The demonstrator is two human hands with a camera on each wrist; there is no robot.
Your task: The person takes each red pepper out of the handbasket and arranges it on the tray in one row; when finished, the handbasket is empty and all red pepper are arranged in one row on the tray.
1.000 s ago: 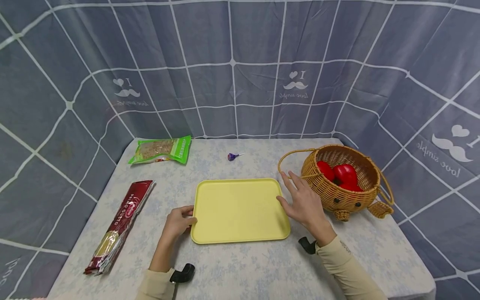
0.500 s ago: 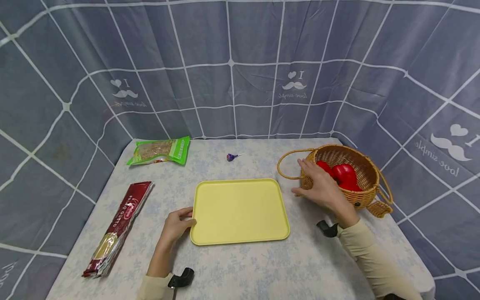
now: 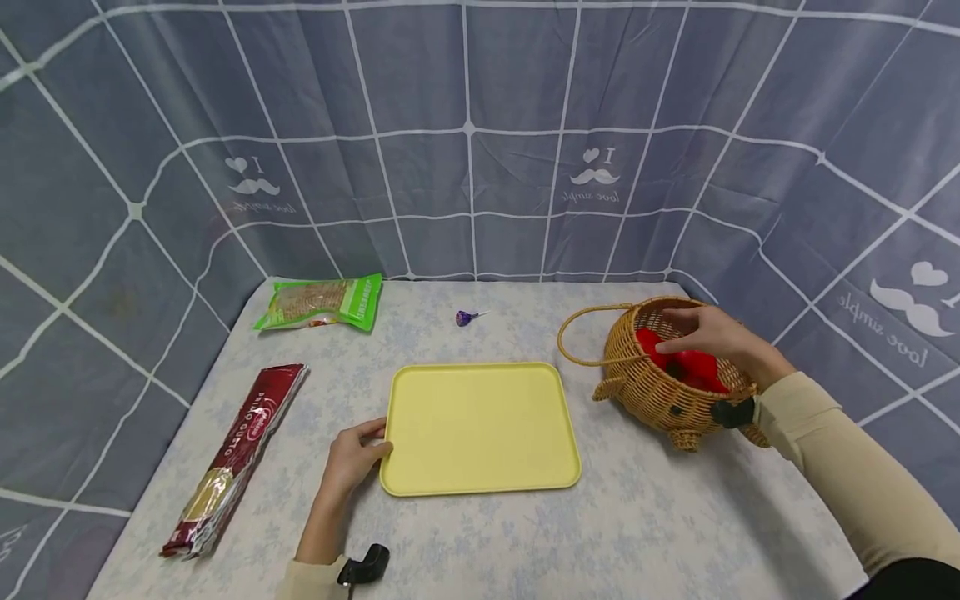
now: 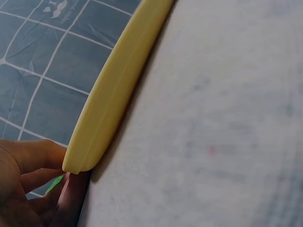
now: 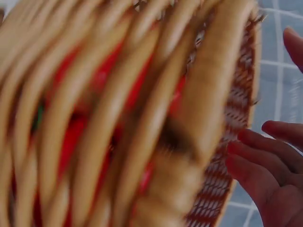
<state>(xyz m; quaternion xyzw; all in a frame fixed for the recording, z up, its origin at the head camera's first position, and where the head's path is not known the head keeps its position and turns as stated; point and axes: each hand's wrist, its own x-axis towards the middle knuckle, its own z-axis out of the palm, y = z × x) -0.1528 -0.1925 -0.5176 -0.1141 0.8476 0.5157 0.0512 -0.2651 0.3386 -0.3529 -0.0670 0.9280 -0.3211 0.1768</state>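
Observation:
At the left edge of a yellow tray (image 3: 480, 429), my left hand (image 3: 354, 458) pinches the rim; the left wrist view shows the hand (image 4: 28, 175) with fingers above and below the corner of the tray (image 4: 109, 94). My right hand (image 3: 708, 333) is over the mouth of a wicker basket (image 3: 637, 387), thumb and fingers spread apart. Inside lie shiny red bell peppers (image 3: 697, 367), partly covered by this hand. In the right wrist view, nothing shows between the fingers of the hand (image 5: 270, 165), close to the basket rim (image 5: 208, 85).
A long dark red spaghetti pack (image 3: 236, 458) lies left of the tray. Behind it is a green food packet (image 3: 322, 302), and a purple lollipop (image 3: 465, 317) lies near the back middle. The basket handle (image 3: 564, 333) sticks out leftward. A grey checked curtain (image 3: 420, 167) surrounds the table.
My right hand has moved from beside the tray's right edge, rightward across the basket's side, to above its opening. The left hand stays at the tray's left edge.

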